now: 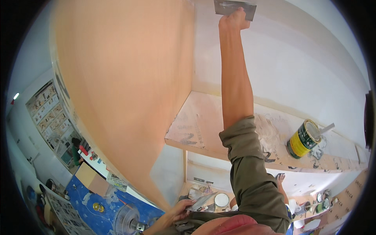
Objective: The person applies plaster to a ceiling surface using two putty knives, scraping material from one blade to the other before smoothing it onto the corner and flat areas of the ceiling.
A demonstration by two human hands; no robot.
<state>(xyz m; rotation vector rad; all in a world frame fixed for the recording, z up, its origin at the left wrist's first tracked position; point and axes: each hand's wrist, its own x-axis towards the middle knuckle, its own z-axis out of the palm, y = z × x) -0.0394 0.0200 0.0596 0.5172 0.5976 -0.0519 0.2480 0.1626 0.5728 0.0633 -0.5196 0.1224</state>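
Observation:
My right hand [235, 20] is raised to the top of the picture, closed on a wide metal scraper [227, 7] against the white wall [301, 58]. My left hand [181, 207] is low at the bottom centre, closed on a metal scraper [203, 201] held flat. Below my right arm runs a marked wooden shelf [196, 125]. On its right part stands a green-and-yellow tin [299, 143] with a flat stick [327, 128] in it. A tall peach-coloured panel [121, 78] rises on the left.
A co-worker's hand [281, 178] is below the shelf at right. Cans [322, 207] and a white-topped pot [221, 199] sit lower down. Blue floor covering [78, 201], a cardboard box [92, 178], a yellow object [98, 206] and another person [76, 150] are at left.

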